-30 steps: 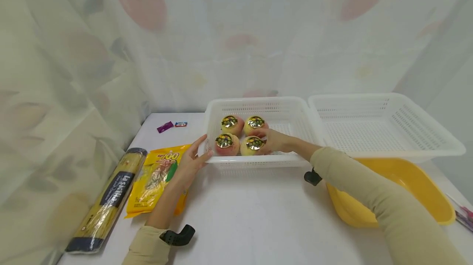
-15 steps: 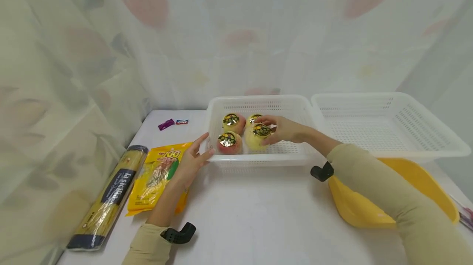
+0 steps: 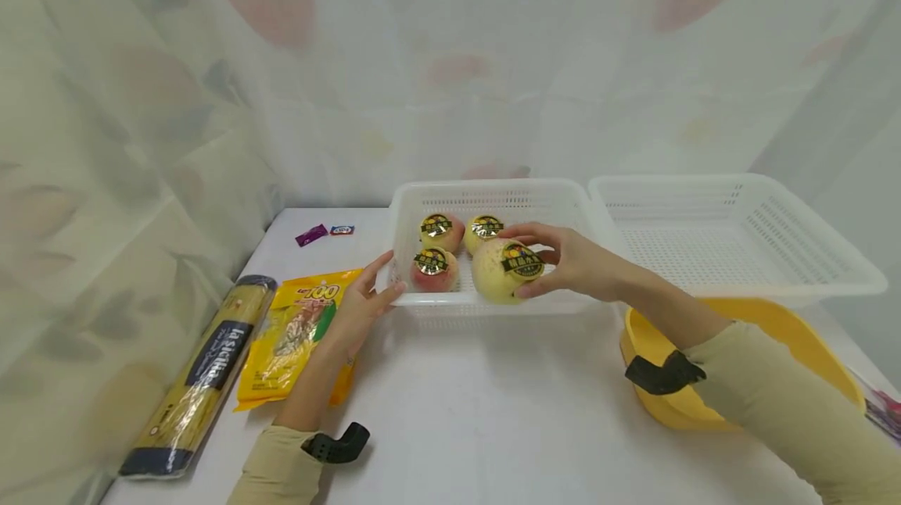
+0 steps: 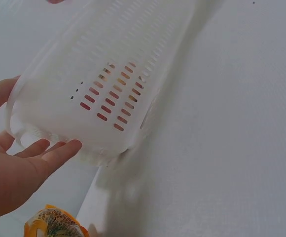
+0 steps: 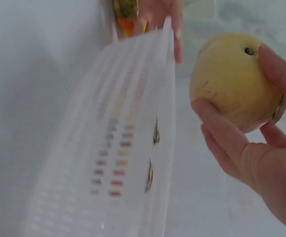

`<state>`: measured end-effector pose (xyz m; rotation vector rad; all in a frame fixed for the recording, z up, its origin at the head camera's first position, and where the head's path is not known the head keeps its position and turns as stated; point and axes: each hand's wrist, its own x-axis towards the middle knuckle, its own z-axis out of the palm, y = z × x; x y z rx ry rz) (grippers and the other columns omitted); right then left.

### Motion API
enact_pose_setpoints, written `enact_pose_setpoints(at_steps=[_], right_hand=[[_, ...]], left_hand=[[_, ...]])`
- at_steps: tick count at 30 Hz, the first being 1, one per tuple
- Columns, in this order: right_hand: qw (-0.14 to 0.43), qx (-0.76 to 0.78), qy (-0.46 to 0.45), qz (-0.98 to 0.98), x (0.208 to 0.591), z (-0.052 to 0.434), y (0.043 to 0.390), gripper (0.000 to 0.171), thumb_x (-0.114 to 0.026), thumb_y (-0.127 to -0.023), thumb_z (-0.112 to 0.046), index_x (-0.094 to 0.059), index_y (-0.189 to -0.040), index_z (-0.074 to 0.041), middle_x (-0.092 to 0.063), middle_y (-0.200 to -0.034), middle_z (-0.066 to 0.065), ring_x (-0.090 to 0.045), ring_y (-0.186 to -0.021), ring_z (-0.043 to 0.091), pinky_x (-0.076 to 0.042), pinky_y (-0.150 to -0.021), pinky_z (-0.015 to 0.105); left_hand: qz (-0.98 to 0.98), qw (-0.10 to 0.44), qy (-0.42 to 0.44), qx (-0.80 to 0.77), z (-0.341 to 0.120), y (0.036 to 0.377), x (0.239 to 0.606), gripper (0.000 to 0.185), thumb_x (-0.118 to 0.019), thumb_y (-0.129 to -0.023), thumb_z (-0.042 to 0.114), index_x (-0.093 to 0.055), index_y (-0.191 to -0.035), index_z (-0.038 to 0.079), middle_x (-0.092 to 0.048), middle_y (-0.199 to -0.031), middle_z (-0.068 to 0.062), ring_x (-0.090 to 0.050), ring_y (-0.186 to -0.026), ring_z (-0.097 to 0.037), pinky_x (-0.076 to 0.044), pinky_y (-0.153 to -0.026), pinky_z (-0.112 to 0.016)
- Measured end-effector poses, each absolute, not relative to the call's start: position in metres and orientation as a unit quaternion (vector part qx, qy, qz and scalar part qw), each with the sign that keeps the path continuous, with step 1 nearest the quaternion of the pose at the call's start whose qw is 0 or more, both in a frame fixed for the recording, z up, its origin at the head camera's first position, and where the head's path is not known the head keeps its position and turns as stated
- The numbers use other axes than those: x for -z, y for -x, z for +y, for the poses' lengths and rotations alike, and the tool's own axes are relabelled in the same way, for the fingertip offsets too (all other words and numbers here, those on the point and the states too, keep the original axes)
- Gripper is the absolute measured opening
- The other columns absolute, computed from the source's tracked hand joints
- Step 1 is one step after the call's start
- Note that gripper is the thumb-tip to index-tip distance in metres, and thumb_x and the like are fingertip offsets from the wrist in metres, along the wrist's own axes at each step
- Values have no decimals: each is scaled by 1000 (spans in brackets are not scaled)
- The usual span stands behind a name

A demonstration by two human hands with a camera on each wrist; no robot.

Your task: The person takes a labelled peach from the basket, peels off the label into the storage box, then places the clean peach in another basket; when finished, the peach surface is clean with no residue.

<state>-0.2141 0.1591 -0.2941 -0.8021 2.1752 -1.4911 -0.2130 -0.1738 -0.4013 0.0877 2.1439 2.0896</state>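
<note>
Head view shows the right hand (image 3: 577,263) with its grip wrapped around a yellow apple (image 3: 501,270), thumb under and fingers (image 5: 217,126) over it. The apple is up in the air, just above the front wall of the white basket (image 3: 450,300), near the basket's front right part. Three more apples (image 3: 441,231) sit inside, at the left side. The left hand (image 3: 359,306) is flat and loose, its straight fingers touching the basket's front left corner. The apple with its round sticker lies to the left of the right palm. The yellow bowl (image 3: 809,341) sits at the right edge of the table (image 3: 493,411), closer to the right arm.
</note>
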Motion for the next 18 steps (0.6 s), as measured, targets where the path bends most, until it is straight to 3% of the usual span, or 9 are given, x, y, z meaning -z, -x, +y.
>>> enact_pose_setpoints(at_steps=[9, 14, 18], right_hand=[[235, 528, 249, 777, 341, 160, 159, 72, -84, -73, -15, -49, -136, -12, -47, -135, 11, -53, -116, 31, -48, -94, 40], [230, 513, 232, 794, 372, 156, 146, 71, -86, -70, -17, -53, -133, -14, -52, -132, 8, -53, -113, 31, -46, -93, 41], [209, 513, 233, 799, 390, 155, 145, 72, -86, -68, -15, -53, -132, -9, -54, -129, 6, -50, -115, 32, -42, -98, 44]], left_hand=[[709, 76, -33, -700, -174, 214, 402, 61, -56, -98, 15, -28, -151, 22, -5, -159, 0, -29, -136, -30, -44, -98, -37], [706, 75, -33, -703, -174, 215, 402, 62, -57, -97, 15, -27, -152, 22, -5, -159, 1, -32, -135, -30, -43, -98, -38], [703, 74, -36, -706, -173, 214, 402, 64, -60, -96, 18, -28, -151, 21, -5, -159, 2, -33, -134, -30, -43, -99, -39]])
